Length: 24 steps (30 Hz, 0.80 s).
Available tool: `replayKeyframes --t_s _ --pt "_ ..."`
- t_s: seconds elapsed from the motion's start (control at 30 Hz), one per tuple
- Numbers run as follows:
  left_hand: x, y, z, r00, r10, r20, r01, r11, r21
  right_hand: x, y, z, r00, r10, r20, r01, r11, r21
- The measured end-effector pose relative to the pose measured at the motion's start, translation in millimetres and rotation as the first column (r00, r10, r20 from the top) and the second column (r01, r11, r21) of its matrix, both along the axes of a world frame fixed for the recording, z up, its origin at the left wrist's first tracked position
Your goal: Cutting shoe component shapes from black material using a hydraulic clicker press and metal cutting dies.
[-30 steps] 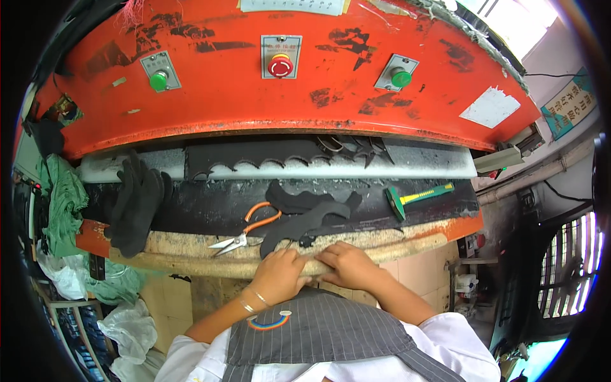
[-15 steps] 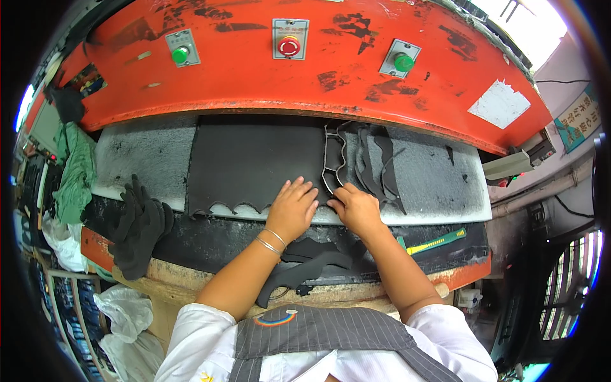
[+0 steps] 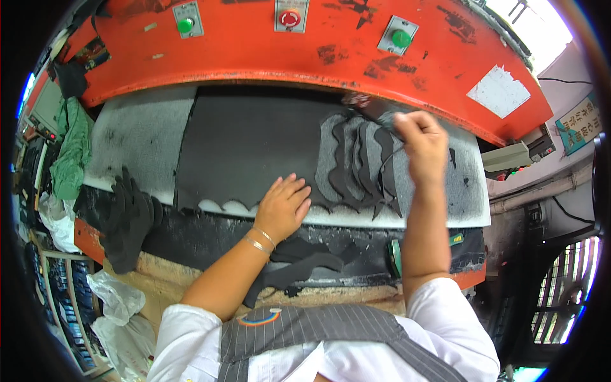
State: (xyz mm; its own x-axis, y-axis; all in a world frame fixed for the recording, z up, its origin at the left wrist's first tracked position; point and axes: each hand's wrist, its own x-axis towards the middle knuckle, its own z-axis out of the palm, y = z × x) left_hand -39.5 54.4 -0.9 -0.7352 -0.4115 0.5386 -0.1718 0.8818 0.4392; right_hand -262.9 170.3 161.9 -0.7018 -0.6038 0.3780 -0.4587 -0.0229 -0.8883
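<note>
A dark grey foam sheet (image 3: 251,143) lies on the pale cutting board (image 3: 137,137), its front edge scalloped. My left hand (image 3: 284,204) rests on the sheet near that edge, fingers stretched out. Over the far right of the board, my right hand (image 3: 423,143) is closed on a cutting die (image 3: 380,116), which is smeared by motion; whether a cut piece is inside it I cannot tell. Between the hands, a wavy-sided gap borders the sheet, and several thin curved foam strips (image 3: 363,162) lie to its right.
The red press head (image 3: 242,54), with two green buttons and a red one, spans the far side. Wavy dark cut pieces (image 3: 130,223) are piled at left. Foam scraps (image 3: 302,261) lie on the near ledge. A green-and-yellow handled tool (image 3: 456,239) is partly behind my right forearm.
My right hand has lifted the cutting die off the foam and carried it away and to the right, baring a wavy gap. My left hand stays on the sheet.
</note>
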Motion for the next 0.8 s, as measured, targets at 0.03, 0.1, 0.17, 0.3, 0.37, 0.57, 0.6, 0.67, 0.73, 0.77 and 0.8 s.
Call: replayKeyframes --t_s 0.03,0.1,0.17,0.3,0.37,0.57,0.6,0.67,0.73,0.77,0.8 --pt "3.7 1.4 -0.9 1.000 -0.010 0.010 0.010 1.000 0.006 -12.4 11.0 9.5 0.986 0.073 0.148 -0.066 0.996 -0.052" --pt "6.5 6.0 -0.3 0.996 -0.023 0.081 0.010 0.987 0.158 -13.6 33.5 3.0 0.982 0.116 0.150 -0.093 0.983 -0.157" --pt "5.5 3.0 15.8 0.966 -0.072 0.247 0.001 0.961 0.277 0.7 65.8 -29.1 0.968 0.241 0.077 -0.211 0.936 -0.281" --pt "-17.7 50.1 66.5 0.849 0.015 -0.528 0.483 -0.425 0.765 71.8 123.7 -63.9 0.911 0.377 -0.169 -0.392 0.918 -0.066" --pt "-12.7 80.3 70.0 0.834 0.291 -0.470 0.552 -0.398 0.733 113.9 129.7 -63.1 0.907 0.363 -0.213 -0.316 0.921 0.227" --pt "18.5 118.8 74.8 0.807 0.175 -0.564 0.591 -0.223 0.775 160.7 134.3 -52.7 0.887 0.300 -0.352 -0.154 0.909 0.386" --pt "26.4 125.5 79.9 0.829 0.099 -0.551 0.560 -0.145 0.816 165.7 139.0 -65.2 0.919 0.325 -0.224 -0.234 0.906 0.354" --pt "41.3 128.2 88.0 0.864 -0.049 -0.500 0.493 -0.117 0.862 172.2 146.9 -70.6 0.895 0.367 -0.255 -0.258 0.890 0.375" --pt "53.1 126.9 91.5 0.884 -0.149 -0.443 0.448 0.000 0.894 178.8 152.1 -75.4 0.874 0.421 -0.241 -0.302 0.861 0.409" --pt "59.4 125.4 92.8 0.898 -0.236 -0.372 0.406 0.118 0.906 182.7 151.2 -73.1 0.871 0.426 -0.244 -0.308 0.861 0.405" --pt "64.6 123.3 82.1 0.899 -0.244 -0.363 0.425 0.295 0.856 186.5 149.4 -69.2 0.880 0.461 -0.118 -0.370 0.818 0.440"
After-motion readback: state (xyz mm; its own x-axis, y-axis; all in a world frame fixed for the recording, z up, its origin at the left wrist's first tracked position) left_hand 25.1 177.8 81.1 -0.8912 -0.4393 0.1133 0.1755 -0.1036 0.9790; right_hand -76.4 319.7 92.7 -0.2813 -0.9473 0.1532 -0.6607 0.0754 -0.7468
